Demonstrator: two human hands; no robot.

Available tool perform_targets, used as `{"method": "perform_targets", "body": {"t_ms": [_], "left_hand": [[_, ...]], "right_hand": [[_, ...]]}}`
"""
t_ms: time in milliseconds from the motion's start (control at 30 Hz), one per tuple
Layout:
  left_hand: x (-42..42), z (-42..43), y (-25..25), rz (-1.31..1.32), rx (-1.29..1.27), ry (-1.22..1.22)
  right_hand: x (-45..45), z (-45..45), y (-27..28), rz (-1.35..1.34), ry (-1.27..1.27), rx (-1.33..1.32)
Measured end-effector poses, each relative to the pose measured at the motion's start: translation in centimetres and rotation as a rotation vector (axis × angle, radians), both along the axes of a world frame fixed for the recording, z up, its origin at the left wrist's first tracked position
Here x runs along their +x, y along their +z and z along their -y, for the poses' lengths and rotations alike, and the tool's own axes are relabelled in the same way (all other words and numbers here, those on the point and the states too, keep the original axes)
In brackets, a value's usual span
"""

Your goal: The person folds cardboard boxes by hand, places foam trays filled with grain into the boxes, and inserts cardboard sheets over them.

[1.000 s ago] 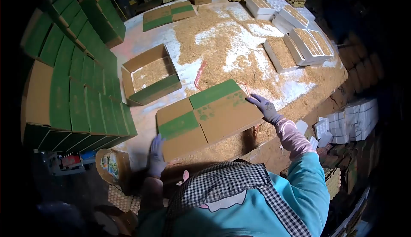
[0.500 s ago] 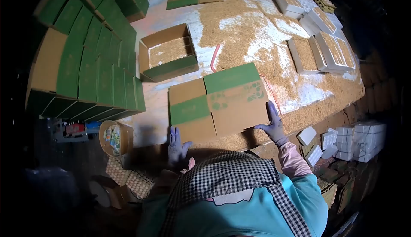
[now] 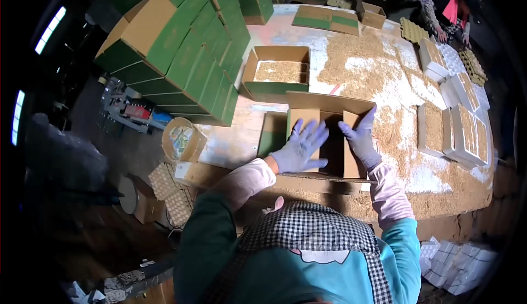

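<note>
A cardboard box (image 3: 331,102) with brown inner faces stands part-opened in front of me, its long flaps raised and its inside dark. My left hand (image 3: 301,149), in a purple-grey glove, lies over its left end flap with the fingers spread. At the right end, my gloved right hand (image 3: 362,143) grips the box, its thumb toward the inner side and its fingers along the outer edge. A green and brown panel (image 3: 273,135) shows at the left of the box. Whether the left palm presses on the flap or hovers over it, I cannot tell.
Behind stands an open box (image 3: 276,87) with sawdust-like filling. Green cartons (image 3: 189,46) are stacked at left. White trays (image 3: 433,128) of filling line the right side, near loose shavings (image 3: 357,65). A round bin (image 3: 184,139) is at lower left. Another person's hands (image 3: 442,36) show far right.
The flat folded box has become an opened one with raised sides. My left hand moved up and right onto its flap; my right hand stayed at its right end. The camera view shifted.
</note>
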State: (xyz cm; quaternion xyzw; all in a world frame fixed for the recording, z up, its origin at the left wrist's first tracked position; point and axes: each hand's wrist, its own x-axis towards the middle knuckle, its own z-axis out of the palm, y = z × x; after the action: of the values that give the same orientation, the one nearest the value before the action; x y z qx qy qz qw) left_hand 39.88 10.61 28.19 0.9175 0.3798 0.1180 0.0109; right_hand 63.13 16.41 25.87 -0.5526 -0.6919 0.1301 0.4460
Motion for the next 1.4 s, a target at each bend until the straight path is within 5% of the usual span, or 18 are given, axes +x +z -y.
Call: {"method": "perform_targets", "body": {"t_ms": [67, 133, 200, 367, 467, 500, 533, 600, 667, 733, 800, 900, 967, 1000, 1133, 1200, 1300, 1400], "left_hand": [[-1.6, -1.7, -2.2, -0.073, -0.092, -0.158], [-0.8, -3.5, 5.5, -0.212, -0.155, 0.239], [-0.6, -6.0, 6.1, -0.093, 0.163, 0.263], [-3.8, -1.6, -3.3, -0.117, 0.075, -0.058], [-3.2, -2.8, -0.5, 0.050, -0.248, -0.026], [-3.3, -4.8, -0.5, -0.111, -0.068, -0.074], [-1.8, -7.8, 1.7, -0.321, -0.431, 0.027], [-1.5, -7.7, 1.7, -0.017, -0.489, -0.093], [0.1, -1.4, -0.3, 0.109, -0.089, 0.058], [-2.1, -1.4, 0.0, 0.121, -0.136, 0.059], [-5.8, -1.5, -0.8, 0.741, -0.364, 0.227], [-9.0, -1.4, -6.4, 0.512, -0.262, 0.140], [-11.1, 0.1, -10.8, 0.273, -0.179, 0.073], [-11.0, 0.2, -11.4, 0.162, -0.131, 0.039], [-5.0, -0.4, -1.6, 0.960, -0.572, 0.472], [-8.5, -1.4, -9.0, 0.361, -0.004, 0.386], [-1.5, 0.4, -2.6, 1.198, -0.652, 0.944], [-4.6, 0.3, -5.7, 1.038, -0.599, 0.969]], "right_hand": [[2.3, -0.4, 2.2, -0.284, 0.317, -0.251], [4.4, 1.1, 5.0, -0.030, 0.327, -0.638], [3.4, 1.1, -1.4, 0.361, 0.074, -0.136], [6.3, 7.7, 3.7, -0.320, -0.254, 0.136], [5.8, 11.5, 6.1, -0.002, 0.359, 0.123], [5.2, 10.3, 5.8, 0.136, 0.300, 0.095], [4.4, 8.5, 5.7, 0.281, 0.243, 0.078], [4.5, 4.9, 1.2, 0.048, 0.238, -0.409], [4.4, 5.7, -2.0, 0.044, 0.213, -0.209], [3.9, 6.5, -6.4, -0.969, 0.160, -0.521], [2.9, 9.7, -4.3, -0.641, 0.416, -0.695], [-0.3, 8.7, 7.4, -0.873, 0.436, -0.405], [-0.1, 7.2, 12.3, -0.323, 0.404, -0.305], [-2.4, 6.2, 8.9, -0.167, 0.417, 0.002], [-6.7, 7.6, 3.8, 0.162, 0.918, -0.233], [-7.2, 9.1, 1.6, 0.257, 0.984, -0.273], [6.0, 3.8, 5.3, -0.196, 0.506, -0.230], [29.2, -2.2, 4.1, -0.224, -0.806, 0.054]]}}
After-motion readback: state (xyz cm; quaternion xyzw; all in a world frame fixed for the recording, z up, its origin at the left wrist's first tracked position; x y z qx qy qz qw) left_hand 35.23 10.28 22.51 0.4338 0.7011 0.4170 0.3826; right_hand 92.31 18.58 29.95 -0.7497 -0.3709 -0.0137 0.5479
